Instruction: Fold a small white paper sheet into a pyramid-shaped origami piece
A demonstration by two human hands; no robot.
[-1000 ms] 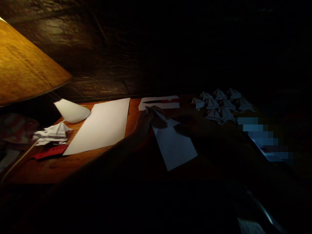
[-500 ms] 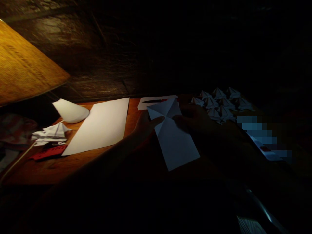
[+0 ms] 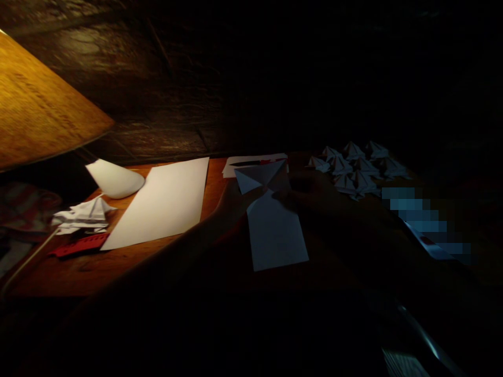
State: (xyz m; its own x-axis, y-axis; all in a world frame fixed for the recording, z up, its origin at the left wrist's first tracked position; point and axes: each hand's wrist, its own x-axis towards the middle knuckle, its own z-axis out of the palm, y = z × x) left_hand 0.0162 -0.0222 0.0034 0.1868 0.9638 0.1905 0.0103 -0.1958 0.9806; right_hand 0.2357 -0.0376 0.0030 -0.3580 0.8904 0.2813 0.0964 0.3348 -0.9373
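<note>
A creased sheet of white paper (image 3: pixel 277 233) is held between my two hands over the dark part of the table. Folds run through its upper part and meet near my thumbs, where the sides pinch inward; the lower part is a flat strip pointing toward me. My left hand (image 3: pixel 239 196) grips the left side, fingers closed on the sheet. My right hand (image 3: pixel 310 191), deep in shadow, closes on the right side at the same height. Behind the paper's top edge lies a knife (image 3: pixel 245 164) with a dark blade, on a small stack of white paper (image 3: pixel 230 170).
A large blank sheet (image 3: pixel 165 201) and a red ruler-like strip (image 3: pixel 80 244) lie to the left, beside a crumpled paper piece (image 3: pixel 84 215) and a white lamp-like cone (image 3: pixel 116 179). Several folded paper figures (image 3: pixel 353 167) stand at right. A yellow-lit shade (image 3: pixel 43 104) hangs upper left.
The paper's lower end has swung left and straightened toward me. Its sides have drawn inward at the crease point, the upper part folding up. Both hands stay on it.
</note>
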